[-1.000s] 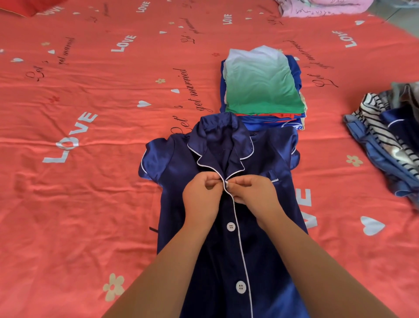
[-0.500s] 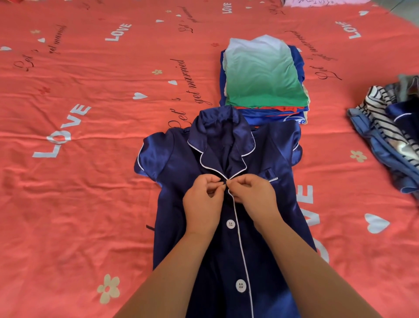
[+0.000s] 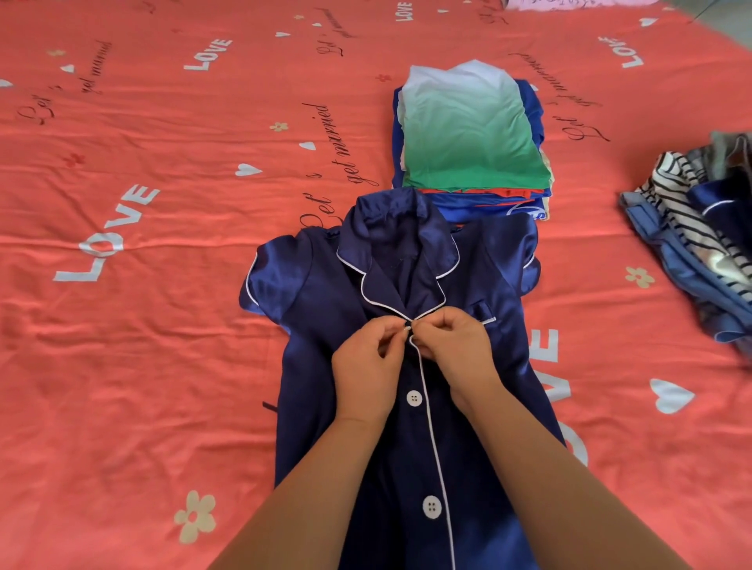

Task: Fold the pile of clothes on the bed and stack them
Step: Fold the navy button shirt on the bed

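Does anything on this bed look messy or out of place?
Only the crumpled heap on the right: striped and blue pieces lie tangled, unlike the neat folded stack. The navy shirt lies flat.

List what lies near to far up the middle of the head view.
Lower white button → upper white button → left hand and right hand, both pinching the navy shirt → collar → folded stack → pink cloth.

The person's bare left hand (image 3: 368,362) and bare right hand (image 3: 451,346) are showing with uncovered wrists. The long bare left forearm (image 3: 321,488) and long bare right forearm (image 3: 549,488) are appearing sleeveless as far as the view is reaching, right down to its lower edge.
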The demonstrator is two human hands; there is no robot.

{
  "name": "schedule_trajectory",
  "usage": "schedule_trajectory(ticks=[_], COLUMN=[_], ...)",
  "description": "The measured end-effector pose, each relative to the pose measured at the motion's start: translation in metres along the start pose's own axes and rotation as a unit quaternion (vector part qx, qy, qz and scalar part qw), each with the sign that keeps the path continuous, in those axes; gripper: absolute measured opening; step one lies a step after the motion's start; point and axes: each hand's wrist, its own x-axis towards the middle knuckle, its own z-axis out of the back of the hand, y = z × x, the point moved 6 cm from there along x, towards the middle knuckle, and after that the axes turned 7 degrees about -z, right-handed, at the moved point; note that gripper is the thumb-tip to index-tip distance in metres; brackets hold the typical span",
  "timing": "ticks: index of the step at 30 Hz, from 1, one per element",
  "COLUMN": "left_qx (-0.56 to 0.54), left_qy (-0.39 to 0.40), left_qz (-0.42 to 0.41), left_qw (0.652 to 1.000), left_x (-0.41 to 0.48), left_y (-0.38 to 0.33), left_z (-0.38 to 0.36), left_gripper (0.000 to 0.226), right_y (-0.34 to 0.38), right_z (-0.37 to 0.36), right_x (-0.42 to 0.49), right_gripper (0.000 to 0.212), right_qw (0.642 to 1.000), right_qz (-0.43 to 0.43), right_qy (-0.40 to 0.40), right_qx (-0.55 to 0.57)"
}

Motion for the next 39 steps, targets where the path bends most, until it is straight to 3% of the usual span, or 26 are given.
schedule_trajectory(ticks=[6,14,18,20,23,26,27,29,31,34,36,39], left_qx=[-0.041,-0.147,-0.178,-0.132,0.035,0.156,0.186,0.216,0.171,0.071,-0.04,-0.255], left_qy=[0.007,0.04,-0.007,-0.005,0.015,-0.024,-0.04,-0.045,-0.018,0.014,0.005,-0.036], left_qz=[0.061,0.204,0.236,0.198,0.063,-0.053,-0.055,0.022,0.108,0.192,0.252,0.326], left_qw=[0.997,0.967,0.955,0.971,0.997,0.986,0.98,0.975,0.979,0.979,0.967,0.91], left_x=[0.003,0.011,0.01,0.006,-0.01,-0.03,-0.037,-0.05,-0.056,-0.061,-0.067,-0.079], left_y=[0.006,0.021,0.022,0.016,0.0,-0.011,-0.008,0.005,0.015,0.016,0.017,0.019], left_z=[0.003,0.001,0.007,0.014,0.034,0.068,0.079,0.096,0.101,0.103,0.105,0.111], left_gripper=[0.015,0.012,0.008,0.011,0.015,0.015,0.019,0.036,0.054,0.034,0.02,0.018], right_y=[0.0,0.002,0.004,0.006,0.01,0.011,0.011,0.008,0.0,-0.005,-0.008,-0.017], right_z=[-0.004,0.0,0.0,0.008,0.036,0.078,0.091,0.109,0.111,0.107,0.107,0.118], right_x=[-0.002,-0.009,-0.015,-0.025,-0.048,-0.068,-0.073,-0.082,-0.089,-0.097,-0.102,-0.107], right_gripper=[0.016,0.025,0.022,0.023,0.025,0.026,0.026,0.029,0.028,0.01,0.011,0.009], right_qw=[0.997,0.995,0.995,0.992,0.973,0.941,0.928,0.916,0.925,0.931,0.962,0.993], right_qz=[0.001,0.072,0.067,0.081,0.136,0.181,0.183,0.158,0.102,0.039,-0.005,-0.064], right_qy=[0.057,0.004,0.03,0.036,-0.006,-0.1,-0.134,-0.154,-0.113,-0.069,-0.036,-0.026], right_qx=[0.061,-0.064,-0.071,-0.095,-0.185,-0.269,-0.296,-0.335,-0.348,-0.357,-0.271,-0.098])
